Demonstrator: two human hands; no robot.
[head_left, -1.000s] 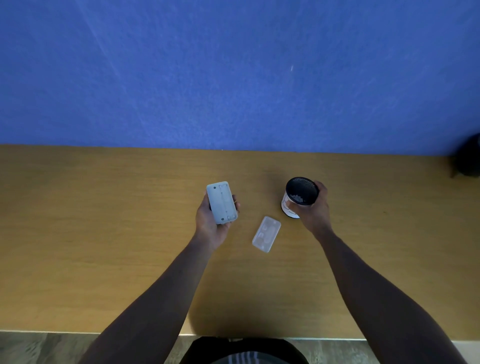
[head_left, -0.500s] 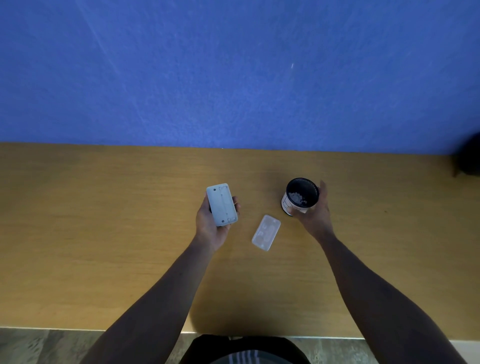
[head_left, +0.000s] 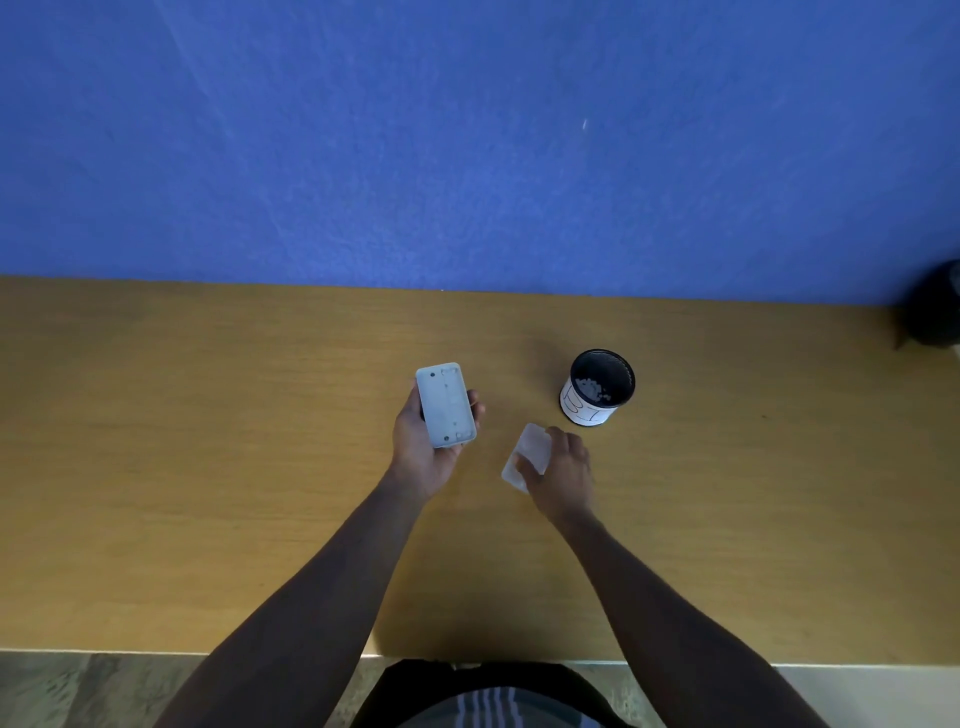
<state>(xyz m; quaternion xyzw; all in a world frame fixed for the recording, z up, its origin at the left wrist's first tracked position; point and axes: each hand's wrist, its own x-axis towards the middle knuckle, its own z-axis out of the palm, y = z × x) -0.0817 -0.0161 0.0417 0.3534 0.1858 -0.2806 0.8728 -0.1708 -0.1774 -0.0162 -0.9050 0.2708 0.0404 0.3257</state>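
My left hand (head_left: 423, 447) grips a white rectangular plastic case (head_left: 445, 405), palm up, above the wooden table (head_left: 208, 467). The case's flat face, with small holes at its corners, points up. To its right a translucent rectangular cover (head_left: 530, 447) lies on the table. My right hand (head_left: 563, 470) is on it, with the fingers curled over its right edge and the thumb on its lower part. A small black cup with a white label (head_left: 582, 410) stands alone behind that hand. Small pale pieces lie inside the cup.
A blue wall (head_left: 467, 130) rises right behind the table's far edge. A dark object (head_left: 935, 312) sits at the far right edge of the table, partly out of view. The table's near edge runs just in front of my body.
My right hand let go of the cup, which now stands on the table. It moved down and left onto the translucent cover. My left hand kept holding the case.
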